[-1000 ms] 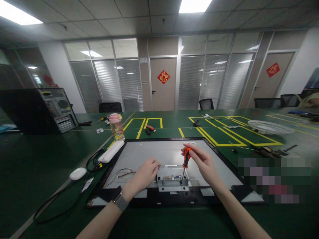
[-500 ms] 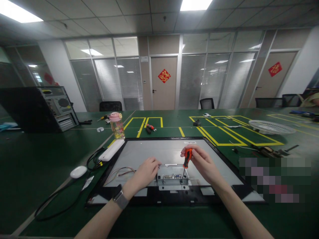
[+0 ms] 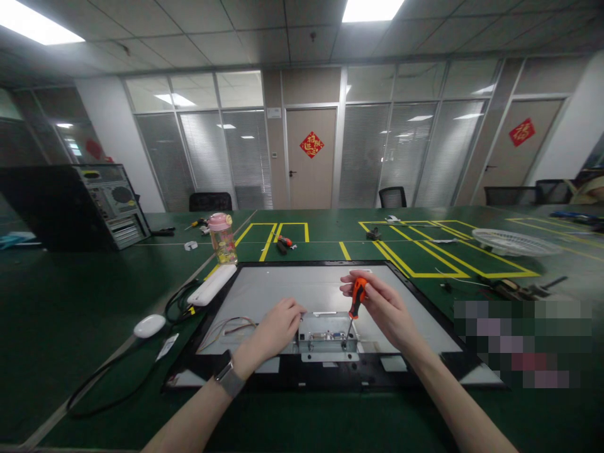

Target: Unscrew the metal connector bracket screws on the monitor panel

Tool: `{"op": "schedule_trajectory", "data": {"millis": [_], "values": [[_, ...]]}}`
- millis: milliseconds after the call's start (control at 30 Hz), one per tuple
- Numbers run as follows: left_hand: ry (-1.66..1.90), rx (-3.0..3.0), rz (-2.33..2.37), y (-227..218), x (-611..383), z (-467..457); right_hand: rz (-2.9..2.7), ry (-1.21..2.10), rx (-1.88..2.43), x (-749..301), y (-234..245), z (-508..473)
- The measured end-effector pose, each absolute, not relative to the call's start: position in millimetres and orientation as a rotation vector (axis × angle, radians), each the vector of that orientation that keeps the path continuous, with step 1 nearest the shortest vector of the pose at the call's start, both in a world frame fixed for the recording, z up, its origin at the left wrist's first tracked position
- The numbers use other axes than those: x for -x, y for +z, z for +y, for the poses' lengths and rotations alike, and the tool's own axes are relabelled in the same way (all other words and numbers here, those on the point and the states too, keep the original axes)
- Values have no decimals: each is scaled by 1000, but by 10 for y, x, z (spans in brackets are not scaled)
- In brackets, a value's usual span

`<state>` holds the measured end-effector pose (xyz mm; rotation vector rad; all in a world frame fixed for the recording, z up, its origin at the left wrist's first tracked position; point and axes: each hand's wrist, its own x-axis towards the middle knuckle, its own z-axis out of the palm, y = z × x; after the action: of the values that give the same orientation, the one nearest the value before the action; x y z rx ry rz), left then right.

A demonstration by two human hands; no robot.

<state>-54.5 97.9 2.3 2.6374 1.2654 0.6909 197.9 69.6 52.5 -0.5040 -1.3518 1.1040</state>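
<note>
A flat display panel [image 3: 283, 283] with a black frame lies face down before me. Near its close edge sits a metal bracket [image 3: 330, 357] with a row of connector ports. My left hand [image 3: 279, 324], wearing a watch on the wrist, grips the bracket's left side; its thumb is hidden. My right hand [image 3: 384, 305] holds an orange and black screwdriver [image 3: 358, 297] by the handle, with some fingers lifted off it. The screwdriver tilts slightly, its shaft pointing down to the bracket's right part near a screw hole. Thin wires [image 3: 231, 327] lie left of the bracket.
A white power strip [image 3: 212, 285], black cable and pink-lidded bottle [image 3: 223, 239] stand to the left. Behind them is a black computer case [image 3: 61, 207]. Red-handled pliers [image 3: 284, 242] lie beyond the panel. A white round grille [image 3: 514, 241] and calipers-like tool [image 3: 519, 287] are at right.
The screwdriver handle has turned a little and leans slightly more to the right. My right fingers have opened somewhat around it. My left hand stays on the bracket.
</note>
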Motion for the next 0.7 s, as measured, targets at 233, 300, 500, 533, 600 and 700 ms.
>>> {"op": "schedule_trajectory", "data": {"millis": [233, 300, 500, 533, 600, 700], "values": [[685, -2617, 1272, 52, 541, 954, -1381, 843, 625, -2006, 473, 735], [682, -2619, 1275, 56, 542, 949, -1395, 787, 625, -2010, 454, 742], [671, -2624, 1273, 54, 544, 954, -1403, 900, 591, -2013, 464, 725], [671, -2622, 1271, 55, 545, 953, -1405, 885, 612, -2014, 476, 719], [678, -2612, 1267, 60, 544, 949, -1409, 820, 664, -2015, 500, 712], [690, -2601, 1265, 65, 543, 945, -1402, 774, 679, -2013, 517, 715]]}}
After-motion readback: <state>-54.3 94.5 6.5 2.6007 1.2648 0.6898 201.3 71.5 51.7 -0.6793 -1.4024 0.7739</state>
